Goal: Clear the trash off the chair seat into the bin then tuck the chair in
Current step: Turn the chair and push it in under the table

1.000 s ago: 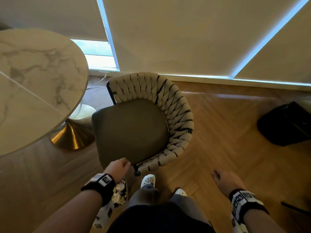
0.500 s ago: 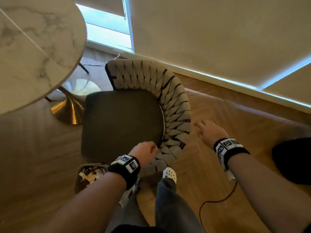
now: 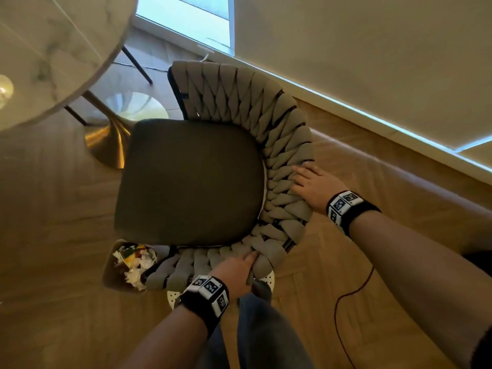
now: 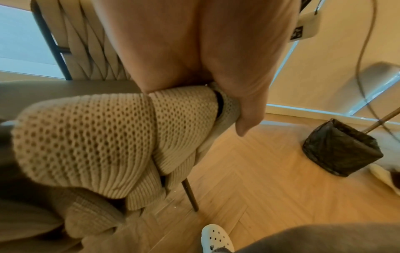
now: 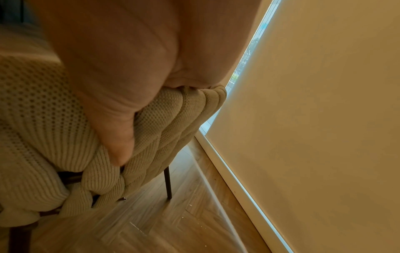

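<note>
- Marble-topped round table (image 3: 50, 51) stands at far left on a brass pedestal (image 3: 106, 139); wood herringbone floor (image 3: 53, 315) lies beneath.
- Small bin (image 3: 111, 275) sits on the floor just beside the chair's near-left corner, partly under the woven armrest; crumpled paper and wrappers (image 3: 135, 262) lie inside it.
- Chair (image 3: 239, 115) stands beside the table with its dark seat (image 3: 189, 182) bare; the seat front faces the table and its left corner is near the pedestal. The woven backrest curves round the far, right and near sides.
- Left hand (image 3: 237, 272) is at the near edge of the backrest, below the seat in the head view. It grips the woven rim: the left wrist view shows the thumb (image 4: 244, 109) curled down the outer face and the palm on top.
- Right hand (image 3: 314, 185) is at the right side of the backrest, well apart from the left. Fingers lie spread over the top of the weave; the right wrist view shows the thumb (image 5: 116, 130) pressed down the outer face, clasping the rim.
- Black-bagged second bin (image 4: 339, 149) stands well to the right on the floor.
</note>
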The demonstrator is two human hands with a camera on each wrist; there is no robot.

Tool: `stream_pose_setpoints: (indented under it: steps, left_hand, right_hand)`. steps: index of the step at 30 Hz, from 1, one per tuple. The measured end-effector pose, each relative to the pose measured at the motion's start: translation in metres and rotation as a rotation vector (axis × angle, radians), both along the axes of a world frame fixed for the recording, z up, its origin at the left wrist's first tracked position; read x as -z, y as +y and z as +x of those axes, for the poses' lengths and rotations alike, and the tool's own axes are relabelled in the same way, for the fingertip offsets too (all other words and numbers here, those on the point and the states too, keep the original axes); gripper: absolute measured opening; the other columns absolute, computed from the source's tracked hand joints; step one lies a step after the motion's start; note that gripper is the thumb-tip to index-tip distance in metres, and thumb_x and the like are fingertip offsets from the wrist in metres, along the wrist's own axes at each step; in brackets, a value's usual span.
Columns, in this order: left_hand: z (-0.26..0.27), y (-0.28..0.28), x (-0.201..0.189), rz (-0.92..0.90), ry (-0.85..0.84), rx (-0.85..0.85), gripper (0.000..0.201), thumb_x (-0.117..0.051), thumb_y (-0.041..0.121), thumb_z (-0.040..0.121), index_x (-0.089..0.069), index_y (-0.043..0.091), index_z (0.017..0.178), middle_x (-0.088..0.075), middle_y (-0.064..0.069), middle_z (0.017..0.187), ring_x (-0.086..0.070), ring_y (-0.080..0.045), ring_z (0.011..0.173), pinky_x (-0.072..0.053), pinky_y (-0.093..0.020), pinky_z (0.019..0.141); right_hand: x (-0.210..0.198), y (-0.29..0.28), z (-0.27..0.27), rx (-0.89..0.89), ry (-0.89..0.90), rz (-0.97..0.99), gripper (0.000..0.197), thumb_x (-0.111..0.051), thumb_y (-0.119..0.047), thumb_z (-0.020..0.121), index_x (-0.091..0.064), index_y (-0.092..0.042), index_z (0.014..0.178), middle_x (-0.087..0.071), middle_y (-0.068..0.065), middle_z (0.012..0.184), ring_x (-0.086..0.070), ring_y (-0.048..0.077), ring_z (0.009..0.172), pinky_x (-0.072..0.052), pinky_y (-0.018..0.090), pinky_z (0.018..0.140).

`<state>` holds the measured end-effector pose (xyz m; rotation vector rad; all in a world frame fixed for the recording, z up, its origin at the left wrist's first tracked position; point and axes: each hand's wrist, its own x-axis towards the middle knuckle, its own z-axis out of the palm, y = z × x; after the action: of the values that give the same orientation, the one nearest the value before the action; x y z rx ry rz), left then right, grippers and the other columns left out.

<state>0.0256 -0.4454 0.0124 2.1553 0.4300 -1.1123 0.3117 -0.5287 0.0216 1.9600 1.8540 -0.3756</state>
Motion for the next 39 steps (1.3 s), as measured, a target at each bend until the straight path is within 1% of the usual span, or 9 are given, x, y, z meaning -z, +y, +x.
stream_pose_setpoints:
  steps: [5, 15, 18, 21, 24, 28, 31, 35, 39]
  left_hand:
    - [-0.003, 0.013, -0.010, -0.011, -0.046, 0.040, 0.076, -0.058, 0.031, 0.097, -0.014, 0.030, 0.159, -0.048, -0.007, 0.148, -0.054, -0.029, 0.126, -0.044, -0.039, 0.102]
    - [-0.092, 0.124, -0.030, 0.141, 0.106, 0.250, 0.074, -0.057, 0.022, 0.096, -0.019, 0.049, 0.153, -0.058, -0.002, 0.137, -0.060, -0.026, 0.116, -0.052, -0.041, 0.094]
    - [-0.128, 0.163, -0.034, 0.247, 0.099, 0.265, 0.071, -0.058, 0.022, 0.095, -0.024, 0.051, 0.150, -0.053, 0.007, 0.146, -0.057, -0.022, 0.124, -0.049, -0.042, 0.100]
    - [-0.156, 0.196, -0.040, 0.340, 0.069, 0.284, 0.069, -0.065, 0.036, 0.092, -0.028, 0.052, 0.148, -0.044, 0.016, 0.152, -0.048, -0.017, 0.134, -0.035, -0.040, 0.111]
    - [-0.178, 0.209, -0.036, 0.418, 0.069, 0.214, 0.068, -0.068, 0.053, 0.084, -0.032, 0.056, 0.142, -0.049, 0.014, 0.147, -0.047, -0.018, 0.133, -0.028, -0.043, 0.115]
    - [-0.172, 0.188, -0.040, 0.356, 0.037, 0.113, 0.073, -0.071, 0.048, 0.084, -0.035, 0.042, 0.148, -0.048, 0.005, 0.146, -0.042, -0.022, 0.134, -0.029, -0.043, 0.116]
    - [-0.155, 0.160, -0.036, 0.273, -0.023, 0.036, 0.080, -0.071, 0.053, 0.082, -0.032, 0.038, 0.150, -0.047, 0.004, 0.147, -0.044, -0.022, 0.133, -0.036, -0.042, 0.111]
    - [-0.144, 0.140, -0.021, 0.291, -0.052, -0.006, 0.061, -0.062, 0.047, 0.092, -0.039, 0.034, 0.147, -0.051, 0.001, 0.143, -0.051, -0.023, 0.126, -0.043, -0.039, 0.103]
    - [-0.147, 0.145, -0.012, 0.341, -0.119, -0.024, 0.050, -0.056, 0.041, 0.096, -0.043, 0.035, 0.143, -0.057, 0.003, 0.139, -0.057, -0.020, 0.122, -0.046, -0.040, 0.103]
  right_hand:
    - [-0.001, -0.002, -0.005, -0.011, 0.027, 0.126, 0.031, -0.075, -0.012, 0.073, -0.071, -0.011, 0.104, -0.069, 0.017, 0.117, -0.059, 0.035, 0.118, -0.038, 0.054, 0.108]
    - [-0.008, 0.030, -0.139, 0.206, 0.041, 0.140, 0.021, -0.062, -0.019, 0.079, -0.071, -0.010, 0.095, -0.071, 0.014, 0.101, -0.060, 0.034, 0.107, -0.040, 0.051, 0.103]
    - [-0.009, 0.048, -0.188, 0.248, 0.071, 0.128, 0.021, -0.066, -0.024, 0.076, -0.069, -0.010, 0.092, -0.069, 0.013, 0.095, -0.058, 0.033, 0.101, -0.038, 0.050, 0.098]
    - [-0.007, 0.064, -0.224, 0.266, 0.145, 0.092, 0.035, -0.071, -0.035, 0.072, -0.067, -0.013, 0.099, -0.068, 0.011, 0.101, -0.057, 0.033, 0.105, -0.038, 0.050, 0.100]
    - [-0.003, 0.074, -0.233, 0.220, 0.238, 0.058, 0.048, -0.054, -0.051, 0.080, -0.059, -0.021, 0.116, -0.062, 0.005, 0.120, -0.048, 0.030, 0.122, -0.028, 0.048, 0.111]
    - [-0.001, 0.075, -0.212, 0.160, 0.273, 0.038, 0.081, -0.037, -0.076, 0.066, -0.056, -0.024, 0.126, -0.057, 0.004, 0.130, -0.044, 0.031, 0.130, -0.018, 0.054, 0.117]
    - [0.000, 0.080, -0.197, 0.132, 0.244, -0.014, 0.073, -0.036, -0.068, 0.071, -0.057, -0.025, 0.126, -0.058, 0.008, 0.130, -0.047, 0.034, 0.128, -0.019, 0.056, 0.116]
    - [0.006, 0.090, -0.194, 0.094, 0.187, -0.065, 0.050, -0.078, -0.051, 0.067, -0.062, -0.030, 0.109, -0.067, 0.005, 0.112, -0.063, 0.031, 0.104, -0.041, 0.055, 0.100]
    - [0.005, 0.100, -0.194, 0.106, 0.165, -0.048, 0.041, -0.079, -0.037, 0.069, -0.064, -0.029, 0.107, -0.067, 0.004, 0.110, -0.062, 0.030, 0.104, -0.042, 0.054, 0.100]
